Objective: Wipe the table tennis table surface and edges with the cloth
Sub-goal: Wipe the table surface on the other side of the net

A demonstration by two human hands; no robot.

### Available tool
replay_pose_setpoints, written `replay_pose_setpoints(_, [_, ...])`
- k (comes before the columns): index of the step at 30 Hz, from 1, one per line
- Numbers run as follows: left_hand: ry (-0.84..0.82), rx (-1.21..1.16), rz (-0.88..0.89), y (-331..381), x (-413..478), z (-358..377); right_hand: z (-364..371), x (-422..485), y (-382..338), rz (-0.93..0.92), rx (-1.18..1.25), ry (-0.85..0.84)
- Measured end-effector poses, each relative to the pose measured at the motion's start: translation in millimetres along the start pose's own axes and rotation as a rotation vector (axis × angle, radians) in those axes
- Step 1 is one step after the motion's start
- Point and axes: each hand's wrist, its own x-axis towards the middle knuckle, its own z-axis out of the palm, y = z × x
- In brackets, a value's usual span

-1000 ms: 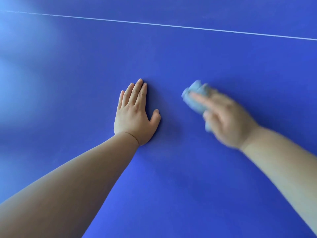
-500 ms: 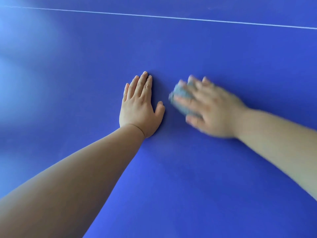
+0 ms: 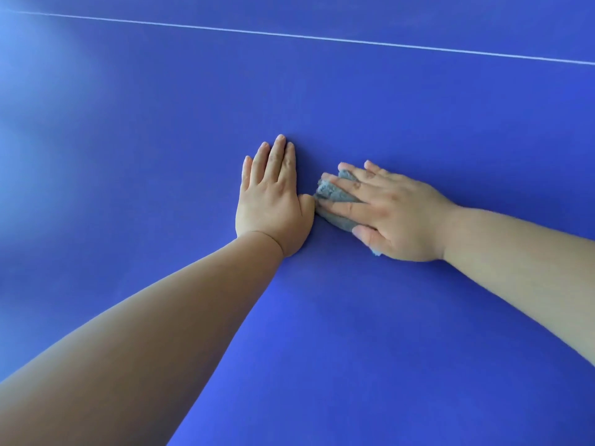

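Observation:
The blue table tennis table (image 3: 354, 333) fills the view. My left hand (image 3: 272, 201) lies flat on it, palm down, fingers straight and together, holding nothing. Just to its right a bunched grey-blue cloth (image 3: 335, 196) sits on the surface. My right hand (image 3: 386, 214) presses down on the cloth with spread, fairly straight fingers, and the thumb lies along its near side. The cloth's left end touches my left thumb. Most of the cloth is hidden under my right palm.
A thin white line (image 3: 322, 37) crosses the table surface far ahead, running from left to right. Pale glare (image 3: 35, 69) lies on the surface at the far left. No table edge shows in view.
My right hand has slid the cloth leftward across the surface until it meets my left thumb. My left hand has stayed flat in place.

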Motion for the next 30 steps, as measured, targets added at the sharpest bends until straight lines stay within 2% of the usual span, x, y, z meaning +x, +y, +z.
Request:
replay_pose_setpoints(1, [-0.005, 0.006, 0.003, -0.3, 0.3, 0.3, -2.0, 6.5, 12.7, 0.05, -0.003, 0.021])
replay_pose_setpoints(5, [0.011, -0.002, -0.001, 0.7, 0.0, 0.8, -9.5, 39.3, 31.8, 0.512, 0.105, 0.078])
replay_pose_setpoints(7, [0.014, -0.012, 0.006, 0.7, -0.6, 1.3, -3.8, 40.4, 3.6, 0.575, 0.103, 0.132])
replay_pose_setpoints(10, [0.003, -0.06, 0.018, -1.1, -2.5, -2.1, 12.1, 6.3, -70.0, 0.408, 0.087, 0.167])
replay_pose_setpoints(12, [0.002, -0.127, 0.047, -3.6, -6.7, -9.6, 19.3, -27.4, -111.8, 0.25, 0.077, 0.092])
replay_pose_setpoints(14, [0.006, -0.243, 0.07, -6.5, -20.0, -16.6, 19.3, -51.7, -123.6, 0.11, 0.077, -0.029])
replay_pose_setpoints(16, [-0.001, -0.317, 0.065, -11.9, -45.7, -19.4, 13.7, -56.8, -106.0, 0.088, 0.038, -0.094])
replay_pose_setpoints(17, [-0.006, -0.304, 0.064, -17.0, -64.0, -18.9, 10.0, -51.8, -92.1, 0.161, 0.03, -0.084])
replay_pose_setpoints(21, [-0.067, -0.093, 0.102, -46.2, -136.7, -4.4, -8.4, -3.5, -48.3, 0.713, 0.244, 0.003])
replay_pose_setpoints(23, [-0.087, -0.011, 0.058, -58.2, -151.7, 6.8, -12.2, 20.2, -59.1, 0.817, 0.294, 0.046])
replay_pose_setpoints(25, [-0.07, 0.01, 0.034, -63.6, -151.6, 14.6, -3.3, 27.5, -89.8, 0.749, 0.241, 0.079])
replay_pose_setpoints(27, [-0.065, 0.015, 0.053, -64.4, -148.6, 17.8, 8.0, 12.2, -129.8, 0.521, 0.15, 0.094])
replay_pose_setpoints(30, [-0.052, 0.004, 0.063, -66.1, -147.6, 18.6, 23.0, -26.3, -166.7, 0.162, 0.113, 0.014])
